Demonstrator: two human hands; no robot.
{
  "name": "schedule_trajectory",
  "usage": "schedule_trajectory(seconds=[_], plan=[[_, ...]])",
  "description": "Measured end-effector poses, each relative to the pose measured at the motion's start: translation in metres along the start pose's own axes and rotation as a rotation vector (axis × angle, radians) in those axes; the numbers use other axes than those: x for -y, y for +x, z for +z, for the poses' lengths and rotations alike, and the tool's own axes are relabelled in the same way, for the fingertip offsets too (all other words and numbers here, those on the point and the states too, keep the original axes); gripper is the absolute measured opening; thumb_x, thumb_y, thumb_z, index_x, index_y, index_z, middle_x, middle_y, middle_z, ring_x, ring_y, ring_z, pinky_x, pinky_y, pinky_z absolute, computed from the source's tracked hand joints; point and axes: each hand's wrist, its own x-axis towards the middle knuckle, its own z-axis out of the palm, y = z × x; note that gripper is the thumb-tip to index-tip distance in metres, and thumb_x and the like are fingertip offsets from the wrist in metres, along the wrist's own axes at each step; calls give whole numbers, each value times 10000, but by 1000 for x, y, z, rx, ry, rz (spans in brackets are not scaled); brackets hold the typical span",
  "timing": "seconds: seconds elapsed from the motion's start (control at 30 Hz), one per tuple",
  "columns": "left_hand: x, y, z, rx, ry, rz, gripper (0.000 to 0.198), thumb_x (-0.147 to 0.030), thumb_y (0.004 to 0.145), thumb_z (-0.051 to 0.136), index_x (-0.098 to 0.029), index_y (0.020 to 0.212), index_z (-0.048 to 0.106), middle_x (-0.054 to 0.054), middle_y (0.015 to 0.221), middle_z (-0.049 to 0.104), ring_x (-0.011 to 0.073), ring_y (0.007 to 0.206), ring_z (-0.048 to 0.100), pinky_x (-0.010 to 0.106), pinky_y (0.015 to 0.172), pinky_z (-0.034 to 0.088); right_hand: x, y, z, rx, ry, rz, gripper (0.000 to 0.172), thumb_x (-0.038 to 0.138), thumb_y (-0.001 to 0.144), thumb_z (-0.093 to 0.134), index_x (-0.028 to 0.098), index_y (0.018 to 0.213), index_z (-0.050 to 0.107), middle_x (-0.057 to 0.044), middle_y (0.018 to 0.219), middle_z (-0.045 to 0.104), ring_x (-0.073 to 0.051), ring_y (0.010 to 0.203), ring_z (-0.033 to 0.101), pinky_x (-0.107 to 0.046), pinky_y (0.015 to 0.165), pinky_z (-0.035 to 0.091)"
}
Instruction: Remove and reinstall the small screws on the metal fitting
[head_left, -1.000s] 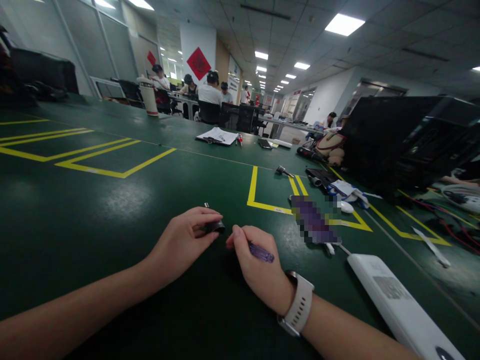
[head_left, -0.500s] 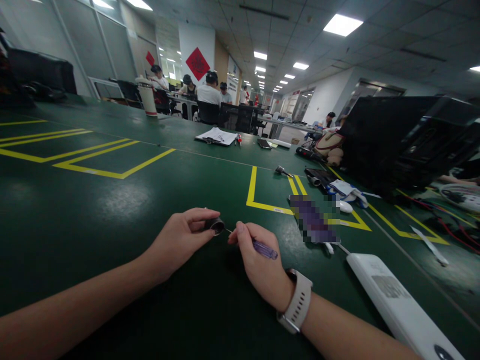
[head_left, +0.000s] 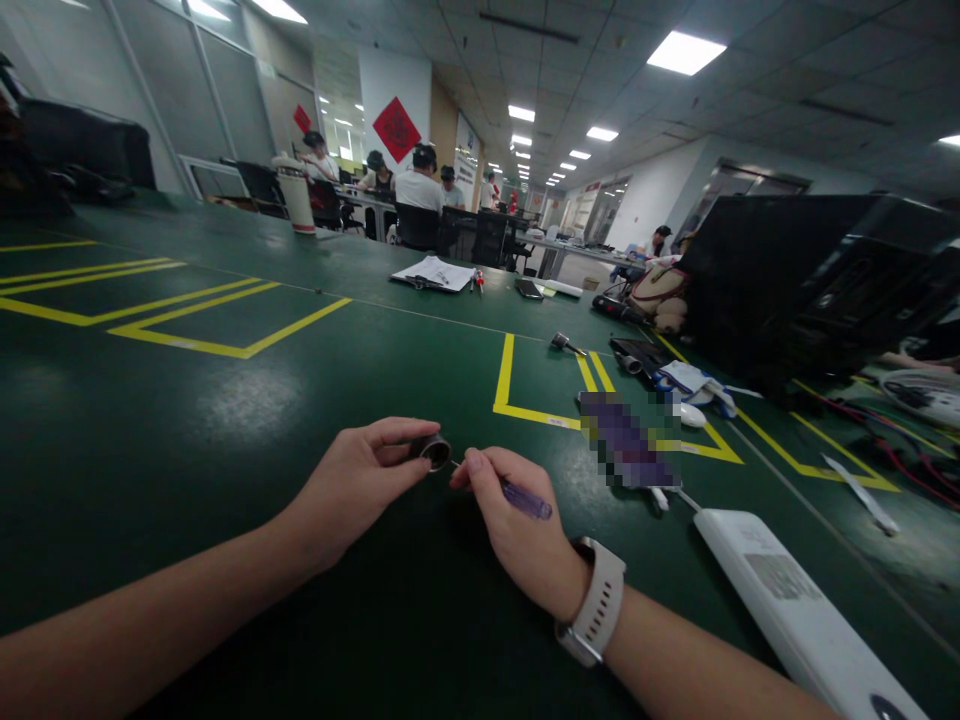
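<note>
Between the thumb and fingers of my left hand (head_left: 349, 480) is a small dark metal cylinder (head_left: 436, 453), its hollow end facing right and toward me. My right hand (head_left: 525, 535), with a watch on its wrist, is closed around a screwdriver (head_left: 528, 500) with a clear purple handle. The screwdriver's thin shaft points left at the cylinder's open end. Whether the tip touches the cylinder or goes inside it, I cannot tell. Both hands are low over the green table (head_left: 337, 630).
A white power strip (head_left: 795, 600) lies at right, near a blurred-out purple item (head_left: 626, 440) and a white mouse (head_left: 688, 414). Another metal part (head_left: 564, 343) lies by the yellow tape. Farther back are a clipboard (head_left: 435, 272), a cup (head_left: 296, 198) and a large black case (head_left: 795, 280).
My right hand has shifted slightly left with the screwdriver, closer to the cylinder. The cylinder's open end has turned a little more toward me.
</note>
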Motion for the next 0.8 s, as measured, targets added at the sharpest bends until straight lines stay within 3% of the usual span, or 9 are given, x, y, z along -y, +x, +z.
schedule_trajectory(seconds=[0.47, 0.8], plan=[[-9, -2, 2, -49, -23, -46, 375, -154, 569, 726, -175, 941, 679, 44, 912, 735, 217, 874, 675, 328, 853, 500, 1, 1, -3, 78, 131, 118, 275, 291, 889, 459, 165, 752, 661, -17, 732, 647, -130, 699, 595, -260, 648, 462], [-5, -2, 1, -43, -61, -69, 396, -174, 597, 725, -176, 989, 667, 39, 899, 735, 191, 874, 663, 300, 847, 486, 1, 1, -2, 97, 151, 113, 253, 302, 882, 477, 174, 807, 682, -20, 763, 663, -138, 737, 607, -267, 674, 470]])
